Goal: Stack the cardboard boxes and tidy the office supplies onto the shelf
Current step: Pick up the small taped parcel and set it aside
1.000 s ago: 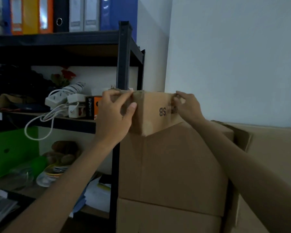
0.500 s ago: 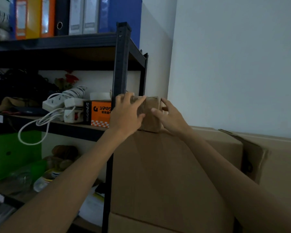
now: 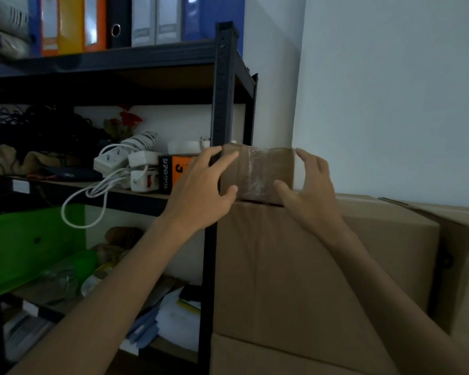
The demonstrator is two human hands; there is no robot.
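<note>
Cardboard: left hand point(image 3: 201, 190), right hand point(image 3: 310, 196) grip one small box point(image 3: 257, 171) atop two stacked boxes point(image 3: 282, 266).

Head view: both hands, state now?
Left hand: grips the small taped brown cardboard box, left end.
Right hand: grips the same box, right end.

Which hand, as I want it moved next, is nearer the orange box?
Left. Left hand partly covers the orange box; right hand is past the small cardboard box.

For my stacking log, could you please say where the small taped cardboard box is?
In the head view, the small taped brown cardboard box sits atop the large brown cardboard box, between left hand and right hand, right of the black shelf post.
</note>
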